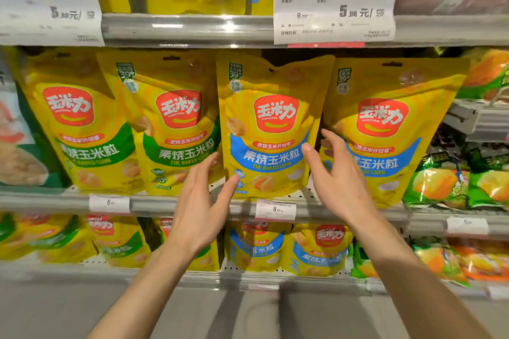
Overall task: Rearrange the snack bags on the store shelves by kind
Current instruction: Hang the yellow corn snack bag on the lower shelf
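Two open hands flank the blue bag [268, 129], upright on the middle shelf [66, 202] between a green bag [176, 124] and a second blue one. Left hand [199, 201] at its lower left edge, right hand [334, 176] at its right edge; neither grips, both about equally near.

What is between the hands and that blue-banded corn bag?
Nothing visible. The left hand and right hand flank the blue-banded bag, fingers open at its lower edges; whether they touch it is unclear.
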Action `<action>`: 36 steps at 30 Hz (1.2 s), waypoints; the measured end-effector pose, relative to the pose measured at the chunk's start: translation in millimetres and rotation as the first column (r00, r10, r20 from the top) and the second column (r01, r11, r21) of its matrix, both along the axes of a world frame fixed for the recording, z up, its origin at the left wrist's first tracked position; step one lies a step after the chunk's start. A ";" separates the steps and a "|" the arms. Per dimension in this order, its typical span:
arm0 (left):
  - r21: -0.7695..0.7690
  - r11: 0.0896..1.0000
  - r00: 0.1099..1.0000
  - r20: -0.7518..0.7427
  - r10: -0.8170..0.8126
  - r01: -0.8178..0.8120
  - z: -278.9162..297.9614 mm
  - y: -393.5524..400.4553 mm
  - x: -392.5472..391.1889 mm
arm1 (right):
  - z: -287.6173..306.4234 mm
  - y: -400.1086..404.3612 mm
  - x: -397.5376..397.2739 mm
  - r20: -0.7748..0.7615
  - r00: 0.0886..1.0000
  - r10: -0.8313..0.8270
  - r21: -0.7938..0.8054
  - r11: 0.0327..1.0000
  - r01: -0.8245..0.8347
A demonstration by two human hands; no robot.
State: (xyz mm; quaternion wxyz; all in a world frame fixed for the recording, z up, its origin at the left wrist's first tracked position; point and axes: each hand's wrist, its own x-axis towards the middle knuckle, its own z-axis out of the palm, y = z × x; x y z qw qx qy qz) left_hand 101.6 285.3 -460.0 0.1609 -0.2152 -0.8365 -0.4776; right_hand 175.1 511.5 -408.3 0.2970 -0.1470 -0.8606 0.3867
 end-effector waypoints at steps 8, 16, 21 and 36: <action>-0.077 0.990 0.975 0.200 -0.097 0.115 -17.5 -17.7 68.8 | -68.2 -27.3 65.0 0.166 0.980 0.112 -0.126 0.988 -0.091; -0.048 0.994 0.882 0.467 -0.063 0.097 102.1 -46.5 148.1 | 34.2 -58.5 140.1 0.413 0.890 0.194 -0.318 0.946 -0.059; -0.043 0.996 0.831 0.554 -0.044 0.081 235.4 -54.2 178.9 | 164.5 -69.2 170.7 0.433 0.885 0.172 -0.375 0.927 0.004; 0.069 0.990 0.897 0.419 -0.142 0.124 486.7 14.9 135.7 | 410.6 -6.6 163.0 0.276 0.955 -0.107 -0.180 0.971 0.161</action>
